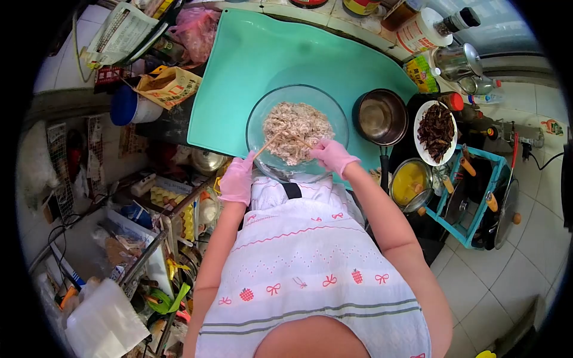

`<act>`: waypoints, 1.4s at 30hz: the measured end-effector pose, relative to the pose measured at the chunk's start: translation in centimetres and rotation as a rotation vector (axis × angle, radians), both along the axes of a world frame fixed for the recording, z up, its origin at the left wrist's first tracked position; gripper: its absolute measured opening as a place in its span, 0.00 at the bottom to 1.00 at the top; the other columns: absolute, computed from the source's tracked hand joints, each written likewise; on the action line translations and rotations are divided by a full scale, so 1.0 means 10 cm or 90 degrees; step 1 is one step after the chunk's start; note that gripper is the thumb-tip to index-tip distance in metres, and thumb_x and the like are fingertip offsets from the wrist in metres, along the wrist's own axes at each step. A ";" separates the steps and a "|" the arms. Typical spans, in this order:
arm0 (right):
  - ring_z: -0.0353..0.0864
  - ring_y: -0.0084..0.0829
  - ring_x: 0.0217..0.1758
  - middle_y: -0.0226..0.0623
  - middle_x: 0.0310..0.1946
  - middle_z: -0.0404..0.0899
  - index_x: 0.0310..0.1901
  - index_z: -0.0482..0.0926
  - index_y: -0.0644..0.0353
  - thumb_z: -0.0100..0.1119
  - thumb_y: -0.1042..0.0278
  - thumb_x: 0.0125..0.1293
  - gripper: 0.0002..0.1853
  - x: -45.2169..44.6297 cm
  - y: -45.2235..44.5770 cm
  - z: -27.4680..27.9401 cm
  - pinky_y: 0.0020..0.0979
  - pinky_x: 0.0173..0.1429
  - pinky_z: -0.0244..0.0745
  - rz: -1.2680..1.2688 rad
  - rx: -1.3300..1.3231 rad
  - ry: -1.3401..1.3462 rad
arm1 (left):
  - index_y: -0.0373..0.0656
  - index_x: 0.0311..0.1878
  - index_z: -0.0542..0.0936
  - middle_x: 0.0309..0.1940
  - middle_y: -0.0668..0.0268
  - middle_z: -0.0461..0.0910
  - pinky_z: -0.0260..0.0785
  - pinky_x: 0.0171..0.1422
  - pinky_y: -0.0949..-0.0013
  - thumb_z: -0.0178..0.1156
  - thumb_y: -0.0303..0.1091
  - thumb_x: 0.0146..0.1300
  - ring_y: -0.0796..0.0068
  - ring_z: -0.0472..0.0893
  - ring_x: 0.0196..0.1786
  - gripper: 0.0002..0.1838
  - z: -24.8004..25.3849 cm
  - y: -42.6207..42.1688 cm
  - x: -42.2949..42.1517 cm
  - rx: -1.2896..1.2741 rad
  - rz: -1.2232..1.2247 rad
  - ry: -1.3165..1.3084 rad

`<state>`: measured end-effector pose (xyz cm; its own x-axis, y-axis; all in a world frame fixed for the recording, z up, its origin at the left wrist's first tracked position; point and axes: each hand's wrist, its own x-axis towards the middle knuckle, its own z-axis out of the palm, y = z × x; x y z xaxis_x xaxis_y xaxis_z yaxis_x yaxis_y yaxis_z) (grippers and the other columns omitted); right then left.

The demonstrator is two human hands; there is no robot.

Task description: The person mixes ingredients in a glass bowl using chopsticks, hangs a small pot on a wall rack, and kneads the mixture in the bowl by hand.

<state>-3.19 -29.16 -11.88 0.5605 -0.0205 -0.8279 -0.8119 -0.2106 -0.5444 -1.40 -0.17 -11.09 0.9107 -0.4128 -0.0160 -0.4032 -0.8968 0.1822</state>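
Note:
A clear glass bowl (341, 119) stands on the green mat (239, 71), with a pale, crumbly mixture (298, 125) inside. My left hand (237, 179), in a pink glove, is closed on a wooden chopstick (267, 145) at the bowl's left front edge; the stick's tip reaches into the mixture. My right hand (333, 156), also gloved in pink, is closed on another chopstick (301, 141) over the bowl's right front side. That tip rests in the mixture too, close to the first one.
Right of the bowl sits an empty dark pot (380, 116), its handle toward me. Beyond it are a white plate of dark dried food (436, 132), a pot with yellow liquid (409, 184) and a blue rack (471, 203). Bottles and jars line the back right.

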 end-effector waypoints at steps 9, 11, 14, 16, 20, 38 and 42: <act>0.81 0.34 0.24 0.44 0.22 0.81 0.32 0.82 0.61 0.53 0.64 0.59 0.11 -0.09 -0.11 -0.08 0.36 0.32 0.75 0.212 -0.133 -0.126 | 0.56 0.63 0.72 0.28 0.63 0.73 0.70 0.29 0.61 0.54 0.31 0.62 0.63 0.78 0.29 0.24 0.21 -0.15 -0.04 0.032 -0.037 0.036; 0.83 0.36 0.27 0.47 0.25 0.82 0.32 0.83 0.61 0.53 0.63 0.58 0.12 0.04 0.00 0.13 0.37 0.36 0.76 0.123 -0.119 -0.015 | 0.54 0.66 0.68 0.29 0.63 0.72 0.70 0.27 0.62 0.53 0.29 0.61 0.64 0.77 0.29 0.28 0.29 -0.24 -0.11 0.034 -0.074 0.045; 0.70 0.24 0.15 0.33 0.16 0.74 0.35 0.82 0.63 0.52 0.63 0.64 0.13 0.02 -0.02 0.07 0.30 0.21 0.66 0.071 -0.045 -0.039 | 0.53 0.69 0.64 0.30 0.65 0.71 0.70 0.27 0.63 0.52 0.27 0.59 0.65 0.76 0.30 0.32 0.17 -0.24 -0.18 0.045 -0.132 0.008; 0.70 0.23 0.16 0.33 0.16 0.74 0.35 0.82 0.63 0.52 0.62 0.64 0.13 0.01 -0.05 0.06 0.29 0.22 0.65 0.045 -0.030 -0.047 | 0.54 0.69 0.64 0.31 0.66 0.72 0.71 0.28 0.63 0.52 0.26 0.59 0.66 0.76 0.31 0.32 0.00 -0.18 -0.19 0.070 -0.135 -0.004; 0.79 0.32 0.25 0.40 0.20 0.77 0.36 0.83 0.63 0.54 0.60 0.62 0.14 -0.11 -0.17 0.11 0.34 0.35 0.73 0.111 -0.059 -0.047 | 0.56 0.69 0.65 0.36 0.66 0.74 0.73 0.31 0.62 0.50 0.25 0.60 0.66 0.78 0.36 0.31 -0.07 -0.08 -0.08 0.097 -0.073 0.048; 0.84 0.48 0.36 0.49 0.32 0.82 0.33 0.81 0.59 0.51 0.69 0.61 0.09 -0.08 0.18 0.27 0.45 0.38 0.78 0.279 -0.470 -0.242 | 0.44 0.37 0.86 0.22 0.66 0.79 0.68 0.27 0.70 0.58 0.45 0.63 0.76 0.77 0.20 0.15 0.47 0.03 0.23 -0.333 0.391 0.602; 0.81 0.51 0.35 0.47 0.30 0.81 0.35 0.78 0.58 0.51 0.61 0.65 0.10 -0.14 0.29 0.40 0.48 0.39 0.74 0.265 -0.504 -0.298 | 0.44 0.41 0.85 0.26 0.64 0.82 0.70 0.30 0.71 0.60 0.43 0.62 0.75 0.79 0.22 0.14 0.42 0.04 0.13 -0.271 0.433 0.522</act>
<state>-4.55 -26.21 -7.87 0.9132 -0.1976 -0.3564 -0.3323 -0.8673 -0.3707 -0.07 0.20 -6.91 0.7274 0.0474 -0.6845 0.5217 -0.6863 0.5068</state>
